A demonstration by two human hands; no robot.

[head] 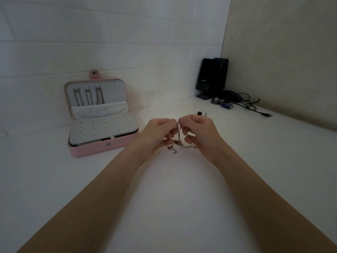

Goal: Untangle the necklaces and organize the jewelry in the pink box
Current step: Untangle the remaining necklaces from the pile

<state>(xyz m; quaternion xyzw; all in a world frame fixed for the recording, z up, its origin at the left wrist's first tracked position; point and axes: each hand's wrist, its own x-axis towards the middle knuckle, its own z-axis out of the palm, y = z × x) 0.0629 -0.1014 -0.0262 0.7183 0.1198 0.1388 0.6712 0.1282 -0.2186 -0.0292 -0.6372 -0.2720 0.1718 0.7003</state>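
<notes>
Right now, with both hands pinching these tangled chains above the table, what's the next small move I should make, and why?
Probably ease the hands apart a little to loosen the knot. The left hand and right hand pinch the tangled chains close together, and loose ends hang in a clump beneath. The pink box stands open with three chains already hung in its lid.

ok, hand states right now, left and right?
Left hand: closed, fingers pinching the tangled thin metal necklace chains.
Right hand: closed, pinching the same chains.

Open pink box [102, 146] blocks left; speakers [211, 77], cables [242, 102] crowd far right.
</notes>
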